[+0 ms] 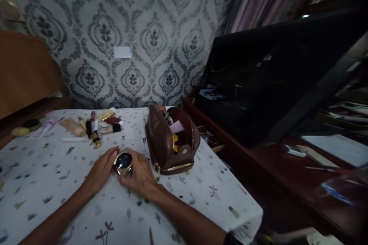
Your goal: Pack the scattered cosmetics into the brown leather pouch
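Right hand (140, 174) grasps a round case (124, 160), glossy black on top and gold around the side, with the fingers curled along its right edge. Left hand (100, 170) meets the left edge of the case; I cannot tell whether its fingers close on it. I locate the case between both hands, over a white patterned cloth (115, 214). Ahead and to the right of the right hand, I have a brown bag (157, 138), unzipped, a pink item (176, 127) showing inside. Beyond the left hand, I note a beige tube (73, 127) and a black-capped bottle (110, 129).
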Motion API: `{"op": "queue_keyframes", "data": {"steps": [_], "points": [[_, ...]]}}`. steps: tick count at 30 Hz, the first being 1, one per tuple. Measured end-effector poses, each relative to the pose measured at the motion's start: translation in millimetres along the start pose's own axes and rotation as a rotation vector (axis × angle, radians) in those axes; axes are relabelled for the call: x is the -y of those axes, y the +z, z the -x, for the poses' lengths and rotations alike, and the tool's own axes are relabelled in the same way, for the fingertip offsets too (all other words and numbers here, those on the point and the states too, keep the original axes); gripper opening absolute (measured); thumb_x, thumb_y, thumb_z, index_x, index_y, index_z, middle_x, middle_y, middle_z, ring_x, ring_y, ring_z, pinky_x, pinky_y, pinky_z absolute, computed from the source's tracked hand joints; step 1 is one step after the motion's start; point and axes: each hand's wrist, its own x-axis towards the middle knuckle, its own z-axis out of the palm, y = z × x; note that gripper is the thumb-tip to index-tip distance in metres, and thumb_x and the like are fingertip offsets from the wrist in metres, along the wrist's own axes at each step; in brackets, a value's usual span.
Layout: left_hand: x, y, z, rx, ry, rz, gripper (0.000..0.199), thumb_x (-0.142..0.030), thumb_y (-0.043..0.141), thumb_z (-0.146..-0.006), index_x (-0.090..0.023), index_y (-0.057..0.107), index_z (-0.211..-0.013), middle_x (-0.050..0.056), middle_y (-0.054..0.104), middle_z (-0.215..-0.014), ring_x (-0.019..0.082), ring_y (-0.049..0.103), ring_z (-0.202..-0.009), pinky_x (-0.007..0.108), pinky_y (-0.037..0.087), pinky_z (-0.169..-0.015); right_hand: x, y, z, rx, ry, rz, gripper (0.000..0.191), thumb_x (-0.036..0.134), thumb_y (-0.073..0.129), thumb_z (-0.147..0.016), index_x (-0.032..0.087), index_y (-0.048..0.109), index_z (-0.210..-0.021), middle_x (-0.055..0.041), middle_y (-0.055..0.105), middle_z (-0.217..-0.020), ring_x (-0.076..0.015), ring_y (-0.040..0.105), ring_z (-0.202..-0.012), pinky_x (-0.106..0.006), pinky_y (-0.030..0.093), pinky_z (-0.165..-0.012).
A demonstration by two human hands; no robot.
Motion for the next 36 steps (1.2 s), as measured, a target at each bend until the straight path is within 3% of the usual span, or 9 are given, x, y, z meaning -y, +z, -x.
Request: {"op": "queue_keyframes", "data": {"steps": [5, 11, 17, 22, 28, 32, 36], "points": [[11, -1.6, -6, -0.007, 0.001, -0.142, 0.069, -0.068, 0.038, -0.086, -0.017, 0.065, -0.123, 0.012, 0.067, -0.129, 0.032, 0.057, -0.127, 0.052, 0.033, -0.117, -1, -6, 1, 0.03, 0.048, -0.016, 0.085, 0.034, 0.076, -0.069, 0.014, 0.042, -0.145, -0.0178, 0.058, -0.134, -0.0361, 0.051, -0.125, -0.051, 0.04, -0.107], [5, 12.5, -16, 0.047, 0.042, -0.083, 0.069, -0.073, 0.044, -0.082, -0.019, 0.069, -0.116, 0.01, 0.067, -0.13, 0.033, 0.055, -0.129, 0.05, 0.033, -0.117, -9, -4, -1, 0.034, -0.032, -0.148, 0.1, 0.027, 0.081, -0.065, 0.017, 0.031, -0.151, -0.017, 0.05, -0.144, -0.0334, 0.047, -0.133, -0.048, 0.04, -0.111], [-19, 20.1, -22, 0.025, 0.065, 0.108, 0.061, -0.074, 0.043, -0.085, -0.02, 0.067, -0.096, 0.006, 0.073, -0.101, 0.026, 0.066, -0.101, 0.036, 0.051, -0.095, -15, -5, -3, 0.014, -0.149, -0.217, 0.109, 0.016, 0.084, -0.064, 0.023, 0.023, -0.155, -0.014, 0.041, -0.151, -0.0288, 0.036, -0.142, -0.044, 0.035, -0.117], [-31, 18.7, -18, -0.041, 0.074, 0.139, 0.053, -0.073, 0.046, -0.085, -0.021, 0.057, -0.076, -0.001, 0.061, -0.073, 0.019, 0.058, -0.073, 0.027, 0.05, -0.072, -15, -1, -3, 0.043, -0.094, -0.291, 0.11, 0.017, 0.085, -0.063, 0.024, 0.023, -0.155, -0.0147, 0.038, -0.151, -0.0283, 0.038, -0.141, -0.044, 0.036, -0.115], [-31, 16.3, -16, -0.099, 0.057, 0.162, 0.056, -0.075, 0.044, -0.086, -0.021, 0.052, -0.072, -0.002, 0.053, -0.068, 0.016, 0.051, -0.067, 0.026, 0.044, -0.065, -17, 3, -10, 0.028, 0.148, -0.486, 0.082, 0.02, 0.078, -0.068, 0.019, 0.041, -0.141, -0.0062, 0.067, -0.112, -0.0236, 0.065, -0.102, -0.039, 0.052, -0.092], [-27, 14.0, -18, -0.137, -0.057, 0.247, 0.06, -0.077, 0.041, -0.086, -0.021, 0.054, -0.071, -0.002, 0.054, -0.065, 0.017, 0.051, -0.065, 0.026, 0.044, -0.062, -18, 7, -13, 0.057, 0.149, -0.633, 0.036, 0.02, 0.071, -0.071, 0.02, 0.057, -0.105, 0.002, 0.067, -0.088, -0.0176, 0.064, -0.082, -0.029, 0.052, -0.076], [-29, 12.0, -18, -0.161, -0.084, 0.258, 0.064, -0.081, 0.039, -0.084, -0.021, 0.058, -0.072, -0.001, 0.057, -0.066, 0.018, 0.053, -0.068, 0.028, 0.047, -0.063, -14, 5, -11, 0.032, 0.101, -0.665, 0.027, 0.019, 0.068, -0.072, 0.02, 0.057, -0.096, 0.004, 0.063, -0.082, -0.0159, 0.061, -0.077, -0.026, 0.049, -0.073]]}}
